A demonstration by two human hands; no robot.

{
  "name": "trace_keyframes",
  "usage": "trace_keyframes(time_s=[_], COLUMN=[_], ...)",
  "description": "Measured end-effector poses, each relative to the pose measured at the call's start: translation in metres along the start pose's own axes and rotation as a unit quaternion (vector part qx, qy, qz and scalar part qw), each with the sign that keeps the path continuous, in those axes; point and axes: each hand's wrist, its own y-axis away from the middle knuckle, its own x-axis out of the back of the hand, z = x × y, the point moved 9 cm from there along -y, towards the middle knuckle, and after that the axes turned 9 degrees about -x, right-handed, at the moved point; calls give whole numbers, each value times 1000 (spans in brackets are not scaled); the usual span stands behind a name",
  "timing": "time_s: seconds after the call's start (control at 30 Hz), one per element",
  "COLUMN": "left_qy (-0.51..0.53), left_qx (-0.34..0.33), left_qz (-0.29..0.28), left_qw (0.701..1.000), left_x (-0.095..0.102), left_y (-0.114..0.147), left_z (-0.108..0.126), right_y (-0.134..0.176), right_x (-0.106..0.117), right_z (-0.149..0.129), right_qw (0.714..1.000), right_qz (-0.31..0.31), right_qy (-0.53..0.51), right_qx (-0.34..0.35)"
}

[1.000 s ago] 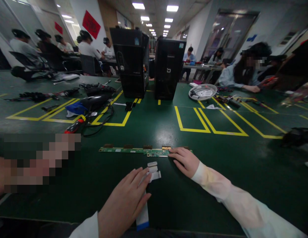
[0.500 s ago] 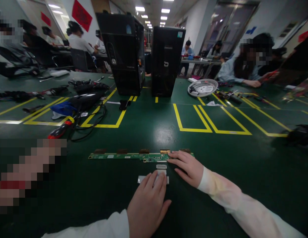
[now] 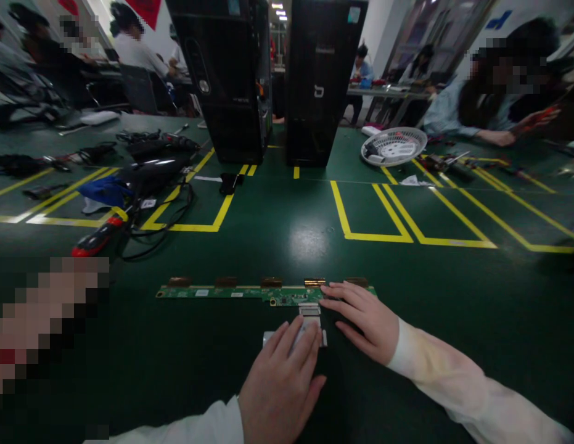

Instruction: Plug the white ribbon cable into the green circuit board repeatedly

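While my right hand lies over the right end of the green circuit board, fingers slightly spread and thumb apart, my left hand rests on the white ribbon cable on the near side. Its fingers lie close together, thumb sticking out to the right; whether they pinch anything underneath I cannot tell. The cable's plug lies at the board's near edge, right of the middle; whether the two touch is unclear. Good handling here, I judge, calls for the plug square to that edge, light, even pressure from my fingertips, the board flat on the table, and no bending of the brown tabs along its far side.
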Motion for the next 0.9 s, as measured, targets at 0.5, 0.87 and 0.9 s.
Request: trace_keyframes(time_s=[0.5, 0.87, 0.9], left_qy=[-29, -23, -21], left_qx=[11, 13, 13], left_qz=[5, 12, 13], left_qw=[1000, 1000, 1000], left_x=[2, 3, 4], left_y=[-2, -1, -2], left_z=[3, 2, 2], right_y=[0, 0, 0], right_x=[-1, 0, 0], right_z=[0, 0, 0], right_qw=[1000, 1000, 1000], right_qz=[-10, -5, -5], right_qy=[-6, -10, -11], right_qx=[4, 4, 3])
